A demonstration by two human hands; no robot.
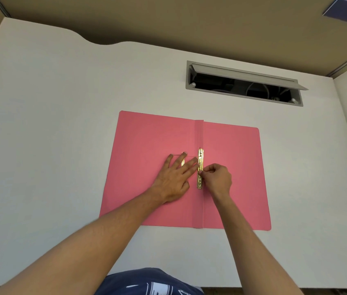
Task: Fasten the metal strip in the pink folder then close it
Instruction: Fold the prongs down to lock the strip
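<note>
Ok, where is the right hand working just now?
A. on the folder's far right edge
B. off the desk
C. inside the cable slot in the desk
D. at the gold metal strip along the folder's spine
D: the right hand pinches at the metal strip by the spine of the open pink folder.

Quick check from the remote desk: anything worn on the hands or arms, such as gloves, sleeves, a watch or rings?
Nothing worn: the left hand and right hand are bare, without gloves, and both forearms are uncovered as far as the frame shows. No watch, band or ring is visible.
</note>
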